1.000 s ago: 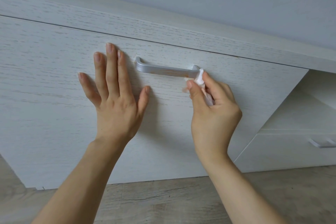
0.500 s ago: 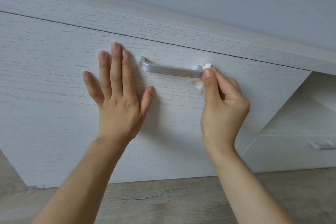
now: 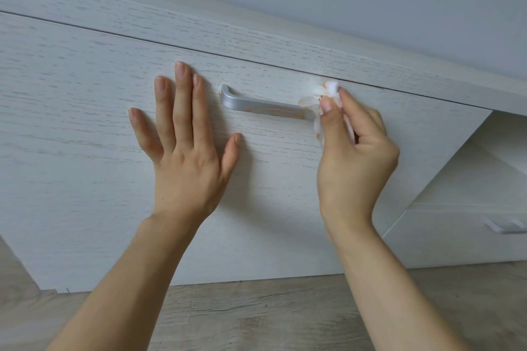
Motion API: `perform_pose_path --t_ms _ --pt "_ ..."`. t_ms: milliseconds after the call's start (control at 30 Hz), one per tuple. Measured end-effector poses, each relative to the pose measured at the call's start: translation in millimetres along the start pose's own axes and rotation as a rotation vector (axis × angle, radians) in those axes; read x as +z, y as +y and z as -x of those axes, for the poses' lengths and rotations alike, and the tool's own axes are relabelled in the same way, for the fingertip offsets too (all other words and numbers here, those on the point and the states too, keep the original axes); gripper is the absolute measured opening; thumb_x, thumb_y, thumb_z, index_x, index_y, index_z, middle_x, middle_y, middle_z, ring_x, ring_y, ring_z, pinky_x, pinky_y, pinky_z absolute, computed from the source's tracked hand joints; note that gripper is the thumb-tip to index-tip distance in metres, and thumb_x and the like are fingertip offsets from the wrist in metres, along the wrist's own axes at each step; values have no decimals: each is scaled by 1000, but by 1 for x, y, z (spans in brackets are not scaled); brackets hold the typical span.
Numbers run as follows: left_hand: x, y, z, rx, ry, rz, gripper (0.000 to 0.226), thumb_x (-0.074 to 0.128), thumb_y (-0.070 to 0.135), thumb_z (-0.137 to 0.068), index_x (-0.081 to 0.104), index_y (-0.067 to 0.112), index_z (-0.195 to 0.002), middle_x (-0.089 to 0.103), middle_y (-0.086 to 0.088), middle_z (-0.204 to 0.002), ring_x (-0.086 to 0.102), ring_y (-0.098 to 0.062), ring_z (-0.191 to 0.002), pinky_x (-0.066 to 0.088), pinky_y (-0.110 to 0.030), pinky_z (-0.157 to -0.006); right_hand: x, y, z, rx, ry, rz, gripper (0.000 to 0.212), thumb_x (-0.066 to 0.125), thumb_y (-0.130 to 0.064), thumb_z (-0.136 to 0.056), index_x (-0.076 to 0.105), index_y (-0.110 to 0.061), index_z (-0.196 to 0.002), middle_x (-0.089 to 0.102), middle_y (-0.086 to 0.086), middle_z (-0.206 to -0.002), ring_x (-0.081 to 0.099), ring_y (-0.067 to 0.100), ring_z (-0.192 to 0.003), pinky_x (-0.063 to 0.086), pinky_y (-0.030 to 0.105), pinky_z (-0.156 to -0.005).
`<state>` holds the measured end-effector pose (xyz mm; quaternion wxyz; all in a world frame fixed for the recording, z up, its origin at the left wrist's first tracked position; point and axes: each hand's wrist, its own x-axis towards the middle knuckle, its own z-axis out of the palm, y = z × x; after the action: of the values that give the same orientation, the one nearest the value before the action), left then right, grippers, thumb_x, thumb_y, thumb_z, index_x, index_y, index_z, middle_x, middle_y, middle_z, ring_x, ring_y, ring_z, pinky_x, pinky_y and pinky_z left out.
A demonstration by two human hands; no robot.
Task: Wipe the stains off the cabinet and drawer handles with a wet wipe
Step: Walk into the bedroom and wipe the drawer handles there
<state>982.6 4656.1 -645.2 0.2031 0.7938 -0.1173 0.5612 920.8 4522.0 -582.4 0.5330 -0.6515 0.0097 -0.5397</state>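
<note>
Leftmost, the left hand (image 3: 185, 148) lies flat on the pale wood-grain drawer front (image 3: 71, 128), fingers straight and spread, palm pressing the panel just beside the handle's left end; it holds nothing and seems to be steadying the drawer. Next comes the silver bar handle (image 3: 262, 107), a rigid metal bow fixed at both ends, with an orange-brown stain along its lower face and a small smear at its left foot. It looks smooth and probably slick once damp, so a wipe would likely skid unless folded round the bar and squeezed from above and below. At the handle's right end the right hand (image 3: 353, 162) pinches the wet wipe (image 3: 328, 91) between thumb and forefinger, bunched into a wad already tinged orange. The wipe is soft, limp and light, best gripped close to the working tip so that it does not flop. Far right, lower down, a second handle (image 3: 504, 227) sits on another drawer.
</note>
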Motion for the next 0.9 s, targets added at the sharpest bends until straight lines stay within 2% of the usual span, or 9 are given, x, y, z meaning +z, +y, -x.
perform_pose_path --t_ms 67,167,233,300,433,533,633,767,900 --pt "0 0 0 0 4 -10 71 44 36 -97 11 -4 -146 17 -22 -151 7 -39 -138 -17 -41 -112 -2 3 4 -119 -42 69 21 64 -13 -88 69 -5 -106 64 -3 -95 63 -1 -86 50 15 -78" --pt "1 0 0 -3 4 -9 72 45 37 -97 10 -3 -146 16 -20 -151 6 -39 -138 -17 -41 -112 -3 5 5 -202 -98 101 28 69 -17 -84 69 -2 -107 62 2 -96 64 10 -83 52 20 -77" --pt "0 1 0 -2 4 -10 72 44 37 -97 10 -3 -146 16 -21 -151 7 -39 -138 -17 -40 -112 -3 4 6 -229 -103 165 30 72 -17 -81 68 -4 -108 61 -1 -96 60 2 -86 47 12 -79" --pt "-1 1 0 -3 0 -8 71 44 37 -97 11 -4 -146 17 -22 -151 7 -39 -138 -18 -40 -111 -6 5 5 -236 -93 179 23 69 -15 -83 70 -6 -105 63 -3 -93 60 0 -83 46 11 -76" --pt "-2 0 0 -6 -7 -10 72 43 37 -98 11 -5 -146 16 -22 -152 6 -39 -138 -18 -40 -111 -7 2 1 -21 -52 53 14 66 -14 -87 74 -9 -97 68 6 -84 61 9 -68 48 24 -65" --pt "-2 0 0 -6 -9 -4 72 44 37 -97 11 -5 -146 10 -15 -151 6 -38 -139 -18 -41 -112 -7 1 5 170 -8 -65 9 66 -15 -88 74 -14 -91 66 1 -72 59 3 -60 45 15 -55" --pt "-1 0 1 -3 -1 -4 73 43 38 -97 11 -5 -146 6 -11 -150 7 -38 -139 -17 -41 -112 -10 -2 9 221 -26 -132 8 67 -15 -86 73 -20 -88 67 -5 -71 62 1 -62 47 12 -54" --pt "1 1 1 -1 1 -12 73 44 37 -96 11 -5 -146 14 -18 -151 7 -39 -138 -17 -42 -112 -11 -2 8 263 -28 -149 13 67 -15 -86 72 -27 -87 70 -16 -66 64 -2 -65 50 14 -59" --pt "1 1 1 2 -3 -11 73 44 37 -96 10 -6 -146 16 -23 -151 6 -40 -138 -17 -41 -111 -13 1 12 302 -48 -93 16 67 -22 -87 71 -33 -77 67 -14 -62 61 3 -59 49 22 -55"
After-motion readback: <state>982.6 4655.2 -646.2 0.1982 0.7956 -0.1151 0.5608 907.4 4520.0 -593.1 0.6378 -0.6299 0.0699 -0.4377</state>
